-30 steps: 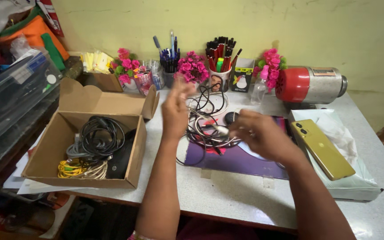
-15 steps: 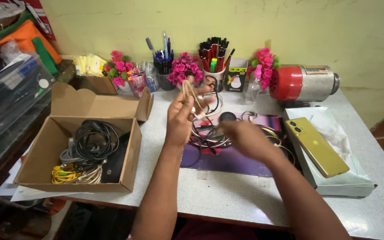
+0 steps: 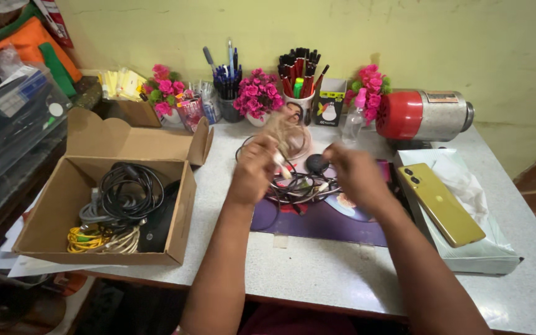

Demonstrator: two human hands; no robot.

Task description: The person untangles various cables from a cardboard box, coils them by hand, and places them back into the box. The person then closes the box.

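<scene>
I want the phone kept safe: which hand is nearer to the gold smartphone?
Right. The right hand works just left of the gold smartphone, apart from it. The left hand is farther left, past the cable tangle.

Both forearms are stretched forward, side by side. The left hand (image 3: 257, 166) is raised and curled shut — its fingers blurred. The right hand (image 3: 356, 174) is held lower, knuckles up, fingers bent.

My pale speckled stone desk (image 3: 317, 273) stands against a yellow-green painted wall (image 3: 404, 37). The light is soft and even.
</scene>
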